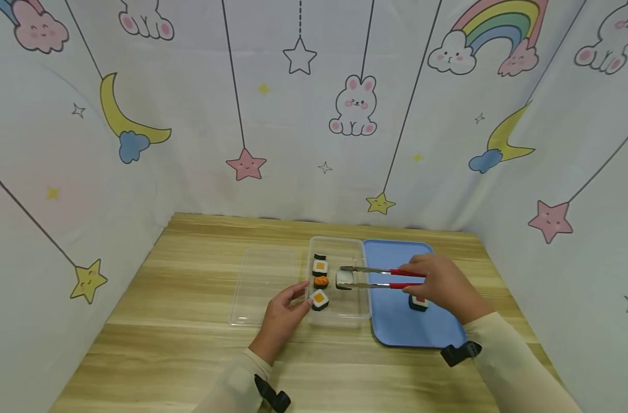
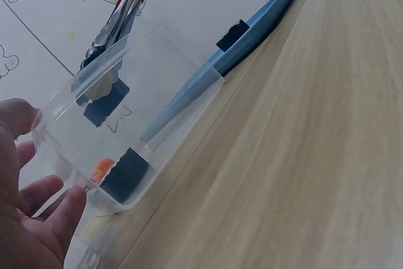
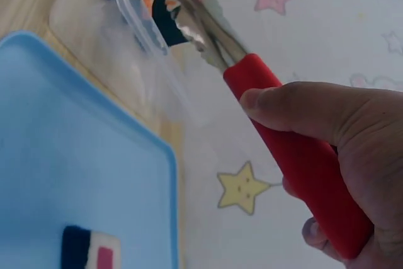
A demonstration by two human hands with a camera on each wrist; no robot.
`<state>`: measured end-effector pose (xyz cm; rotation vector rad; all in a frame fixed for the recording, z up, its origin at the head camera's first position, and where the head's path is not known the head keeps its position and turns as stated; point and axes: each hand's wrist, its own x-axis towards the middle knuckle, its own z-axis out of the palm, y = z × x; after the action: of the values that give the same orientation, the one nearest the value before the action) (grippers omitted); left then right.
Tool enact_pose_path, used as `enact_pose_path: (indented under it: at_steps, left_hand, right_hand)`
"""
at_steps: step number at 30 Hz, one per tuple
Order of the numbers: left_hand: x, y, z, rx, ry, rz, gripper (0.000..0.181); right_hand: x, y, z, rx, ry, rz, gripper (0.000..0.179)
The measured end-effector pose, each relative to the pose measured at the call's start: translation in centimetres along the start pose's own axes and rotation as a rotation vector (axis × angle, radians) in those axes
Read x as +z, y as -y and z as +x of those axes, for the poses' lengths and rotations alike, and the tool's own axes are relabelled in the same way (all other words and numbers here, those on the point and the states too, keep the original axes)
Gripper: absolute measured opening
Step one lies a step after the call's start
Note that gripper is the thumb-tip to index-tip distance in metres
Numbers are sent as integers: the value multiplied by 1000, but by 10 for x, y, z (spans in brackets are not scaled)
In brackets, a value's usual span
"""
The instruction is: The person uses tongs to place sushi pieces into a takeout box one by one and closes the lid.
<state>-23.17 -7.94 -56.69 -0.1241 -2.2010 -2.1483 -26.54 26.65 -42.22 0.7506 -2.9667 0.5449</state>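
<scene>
My right hand (image 1: 445,287) grips red-handled metal tongs (image 3: 283,149). Between the tong tips is a toy sushi piece (image 1: 345,279), white on top with a dark band, held above the floor of the clear plastic container (image 2: 179,45). At that container's left side, my left hand (image 1: 284,315) holds the wall, its thumb at the rim and fingers against the outside. Along the left inside of the container stand several toy sushi pieces, among them an orange-topped one (image 1: 321,281) and a yellow-centred one (image 1: 319,299).
A blue tray (image 1: 396,327) adjoins the container on the right, bearing a sushi piece (image 3: 91,249) with a pink-red centre. Left of the container lies a clear lid (image 1: 262,275) on the wooden table (image 1: 190,344). A printed curtain (image 1: 293,126) surrounds the table's back and sides.
</scene>
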Motion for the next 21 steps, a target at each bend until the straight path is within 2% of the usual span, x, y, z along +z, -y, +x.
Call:
enact_pose_path:
  at_steps: [4,8,10,21]
  left_hand:
    - [1,2,1,-8,-2,14,43]
    - [2,3,2,-12,-5,12,44]
    - [2,2,2,-11,-2,11,44]
    - [-1,2,1,17,10,-5,42]
  right_hand:
    - [1,8,14,-59,65,-82,34]
    - [5,14,25,-112,92,-200,34]
    - [7,17,29,-117,103,-225,34]
    - [12,18,30,-93,103,-174,37]
